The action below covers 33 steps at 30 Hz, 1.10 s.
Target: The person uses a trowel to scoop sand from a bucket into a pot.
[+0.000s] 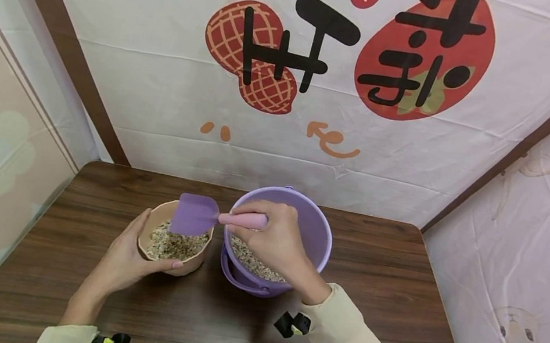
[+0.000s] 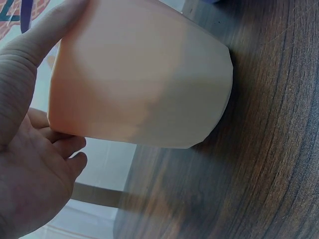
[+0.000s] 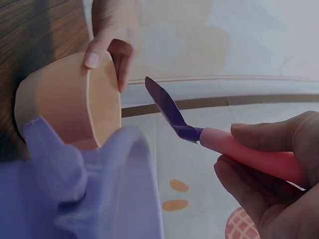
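Note:
My left hand (image 1: 122,258) grips a peach, faceted pot (image 1: 193,266) by its rim, thumb on the near side and fingers round the left. Pale, coarse grains (image 1: 175,243) lie inside the pot, which stands on the table. In my right hand (image 1: 273,236) is a small shovel, its pink handle (image 3: 227,145) pinched between thumb and fingers. The shovel's purple blade (image 1: 195,216) hangs over the pot, with no grains showing on it. Below the right hand stands a purple bucket (image 1: 316,230) holding more of the same grains (image 1: 256,264).
Pot and bucket stand side by side on a dark wooden table (image 1: 371,279). The bucket's handle (image 1: 233,278) hangs down at its front left. A printed cloth wall (image 1: 169,98) rises behind the table's back edge, with more cloth at both sides.

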Each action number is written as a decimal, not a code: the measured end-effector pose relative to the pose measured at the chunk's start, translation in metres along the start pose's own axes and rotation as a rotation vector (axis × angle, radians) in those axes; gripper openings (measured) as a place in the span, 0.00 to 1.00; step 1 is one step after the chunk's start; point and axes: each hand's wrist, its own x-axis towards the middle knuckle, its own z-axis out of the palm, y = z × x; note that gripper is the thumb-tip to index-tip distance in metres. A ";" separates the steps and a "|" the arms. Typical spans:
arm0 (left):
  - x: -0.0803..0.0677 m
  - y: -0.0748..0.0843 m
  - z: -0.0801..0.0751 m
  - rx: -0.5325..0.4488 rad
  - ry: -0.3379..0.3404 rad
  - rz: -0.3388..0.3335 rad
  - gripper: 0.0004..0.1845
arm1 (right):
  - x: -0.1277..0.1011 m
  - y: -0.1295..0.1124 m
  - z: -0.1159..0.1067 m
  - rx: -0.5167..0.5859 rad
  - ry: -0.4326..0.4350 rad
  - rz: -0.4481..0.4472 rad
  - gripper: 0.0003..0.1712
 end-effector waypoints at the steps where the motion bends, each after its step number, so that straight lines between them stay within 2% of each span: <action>1: 0.000 0.000 0.000 -0.001 -0.002 -0.001 0.74 | -0.002 0.001 -0.002 0.017 0.011 0.011 0.12; 11: 0.000 -0.001 0.001 0.012 0.001 0.003 0.74 | -0.020 0.016 -0.026 0.142 0.093 0.161 0.13; 18: 0.000 0.000 0.001 0.007 0.012 0.013 0.74 | -0.036 0.028 -0.045 0.305 0.100 0.281 0.13; 22: 0.001 0.000 0.002 0.002 0.016 0.017 0.74 | -0.046 0.036 -0.055 0.361 0.128 0.326 0.15; 28: 0.000 0.000 0.002 0.004 0.024 0.024 0.74 | -0.060 0.051 -0.070 0.345 0.202 0.322 0.17; 33: 0.001 0.001 0.002 0.015 0.025 0.026 0.74 | -0.072 0.061 -0.079 0.341 0.248 0.382 0.18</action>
